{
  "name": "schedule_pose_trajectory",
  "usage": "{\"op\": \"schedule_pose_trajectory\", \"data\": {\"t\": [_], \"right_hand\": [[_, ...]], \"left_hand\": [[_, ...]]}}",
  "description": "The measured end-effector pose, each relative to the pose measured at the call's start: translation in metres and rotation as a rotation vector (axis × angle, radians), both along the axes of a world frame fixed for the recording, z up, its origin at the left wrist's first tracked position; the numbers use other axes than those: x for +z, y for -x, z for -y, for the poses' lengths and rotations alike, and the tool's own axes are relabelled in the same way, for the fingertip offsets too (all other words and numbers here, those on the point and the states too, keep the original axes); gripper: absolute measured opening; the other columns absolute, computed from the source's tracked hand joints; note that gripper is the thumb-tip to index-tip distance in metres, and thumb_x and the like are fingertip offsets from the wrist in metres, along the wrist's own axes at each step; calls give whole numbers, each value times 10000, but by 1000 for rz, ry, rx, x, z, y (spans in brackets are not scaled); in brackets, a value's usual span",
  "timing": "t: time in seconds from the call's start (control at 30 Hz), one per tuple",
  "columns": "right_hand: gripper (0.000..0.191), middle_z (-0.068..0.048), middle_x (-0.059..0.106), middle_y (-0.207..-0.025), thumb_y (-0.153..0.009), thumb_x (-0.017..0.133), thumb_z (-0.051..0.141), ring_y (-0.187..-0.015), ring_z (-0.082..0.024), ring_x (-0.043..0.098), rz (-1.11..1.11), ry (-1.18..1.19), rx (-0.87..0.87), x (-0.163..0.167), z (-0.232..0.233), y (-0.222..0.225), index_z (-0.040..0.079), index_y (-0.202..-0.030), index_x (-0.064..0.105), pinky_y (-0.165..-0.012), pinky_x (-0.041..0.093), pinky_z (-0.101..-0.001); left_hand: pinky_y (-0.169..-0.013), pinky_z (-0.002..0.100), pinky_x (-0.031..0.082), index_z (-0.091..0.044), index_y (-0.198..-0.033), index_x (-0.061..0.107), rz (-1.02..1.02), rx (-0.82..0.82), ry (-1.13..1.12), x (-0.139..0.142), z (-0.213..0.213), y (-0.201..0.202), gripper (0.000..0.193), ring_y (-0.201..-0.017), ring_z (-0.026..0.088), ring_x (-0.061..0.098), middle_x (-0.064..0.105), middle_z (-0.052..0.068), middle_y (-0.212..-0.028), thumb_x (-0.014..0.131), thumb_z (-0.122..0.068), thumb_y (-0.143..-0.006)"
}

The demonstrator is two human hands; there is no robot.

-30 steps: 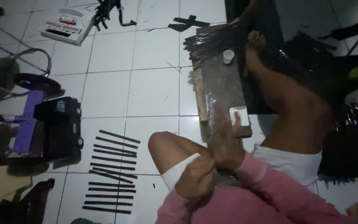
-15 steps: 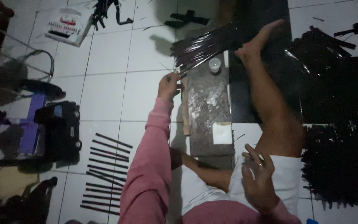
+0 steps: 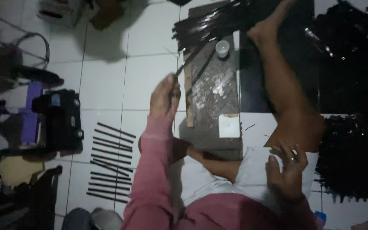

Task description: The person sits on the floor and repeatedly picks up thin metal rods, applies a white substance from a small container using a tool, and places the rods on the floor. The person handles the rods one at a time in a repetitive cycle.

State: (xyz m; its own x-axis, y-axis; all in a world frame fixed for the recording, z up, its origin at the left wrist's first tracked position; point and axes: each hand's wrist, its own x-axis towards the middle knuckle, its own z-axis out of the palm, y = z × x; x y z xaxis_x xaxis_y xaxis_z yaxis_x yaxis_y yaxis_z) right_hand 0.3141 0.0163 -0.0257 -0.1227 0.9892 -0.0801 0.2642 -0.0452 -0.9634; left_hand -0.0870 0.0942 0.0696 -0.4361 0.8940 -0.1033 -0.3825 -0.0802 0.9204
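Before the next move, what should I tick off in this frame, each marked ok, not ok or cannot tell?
1. Left hand grips a dark strip: ok.
2. Strip clear of the pile on the board's far end: cannot tell.
3. Right hand free, resting by the knee: ok.
4. Wooden board flat on the floor: ok.
5. Small white cup upright on the board: ok.
6. Finished strips lined up on the tiles: ok.

Bare white floor (image 3: 103,85) lies open left of the wooden board (image 3: 214,98), giving a hand free passage there. Lower left, a row of dark sticks (image 3: 109,164) and a black machine (image 3: 60,121) block the way. At the board's far end a stick bundle (image 3: 209,25) and small white cup (image 3: 222,48) crowd it; the bare leg (image 3: 286,93) closes the right side.
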Motion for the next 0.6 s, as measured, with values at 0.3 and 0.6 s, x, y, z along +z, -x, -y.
{"op": "schedule_pose_trajectory", "data": {"t": [0.3,0.6], "right_hand": [[703,-281,482,-1520,-995,577,29,-1296,-322,579,112,-381,311,40,-45,49,-44,-1557,161,-1012,525,-423],[483,-273,568,-1480,-1025,741,141,-1375,-425,557,536,-717,457,99,-192,125,17,-1466,588,-1147,465,-499]], "left_hand": [[-557,143,447,47,-1188,652,598,40,423,-33,168,-77,270,-711,65,590,657,62,-915,606,-134,-994],[-527,188,478,43,-1105,635,735,-27,348,-93,200,-97,187,-682,119,620,708,122,-901,679,-115,-1015]]}}
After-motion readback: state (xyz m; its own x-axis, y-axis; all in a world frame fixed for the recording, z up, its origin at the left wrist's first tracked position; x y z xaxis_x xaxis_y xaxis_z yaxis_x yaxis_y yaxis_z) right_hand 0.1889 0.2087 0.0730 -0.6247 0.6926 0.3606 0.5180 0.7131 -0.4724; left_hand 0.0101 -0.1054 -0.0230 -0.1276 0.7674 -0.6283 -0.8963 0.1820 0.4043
